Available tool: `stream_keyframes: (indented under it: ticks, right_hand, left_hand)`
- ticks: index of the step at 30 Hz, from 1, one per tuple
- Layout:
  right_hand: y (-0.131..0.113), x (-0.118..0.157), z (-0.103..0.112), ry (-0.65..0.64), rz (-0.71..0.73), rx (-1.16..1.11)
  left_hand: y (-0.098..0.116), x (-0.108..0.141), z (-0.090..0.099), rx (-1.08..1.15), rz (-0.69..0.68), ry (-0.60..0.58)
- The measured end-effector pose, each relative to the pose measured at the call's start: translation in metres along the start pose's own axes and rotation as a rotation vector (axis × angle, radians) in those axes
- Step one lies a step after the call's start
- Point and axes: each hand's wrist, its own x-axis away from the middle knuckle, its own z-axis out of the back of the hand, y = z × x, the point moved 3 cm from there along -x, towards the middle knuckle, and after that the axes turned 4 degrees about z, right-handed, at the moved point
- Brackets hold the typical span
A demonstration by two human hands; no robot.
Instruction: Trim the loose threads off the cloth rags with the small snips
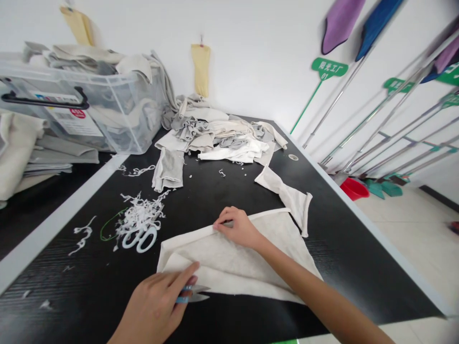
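Note:
A wide off-white cloth (251,258) lies on the black table in front of me. At its far folded edge, my right hand (238,228) pinches the fabric between thumb and fingers. Near the cloth's lower left corner, my left hand (161,298) is closed around small blue-handled snips (191,294), whose two blades point right and stand apart. A heap of white thread scraps (141,212) lies to the left, with light-blue-handled scissors (143,239) partly under it. A narrower cloth piece (287,196) rests just beyond the wide cloth's far right corner.
A pile of grey and white cloths (218,131) sits at the table's far end, a folded grey cloth (168,169) before it. A clear bin (122,114) full of cloths stands at the left. Mops and a red basin (354,189) are beyond the right edge.

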Motion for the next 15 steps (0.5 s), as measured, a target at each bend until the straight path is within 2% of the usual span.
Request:
stream_keyframes:
  ticks: [5,9,12,15]
  right_hand:
    - [0.001,0.003,0.004,0.062,-0.031,-0.170]
    - [-0.004,0.000,0.023,0.139,-0.070,-0.163]
    - [-0.018,-0.021,0.040,0.194,-0.035,-0.171]
    - [-0.043,-0.060,0.044,0.189,0.060,-0.126]
  left_hand:
    - [0.004,0.006,-0.001,0.000,-0.031,0.056]
    - [0.007,0.006,0.000,-0.003,-0.031,0.073]
    - [0.010,0.003,0.001,0.003,-0.022,0.046]
    - [0.011,0.000,0.002,0.017,-0.029,0.062]
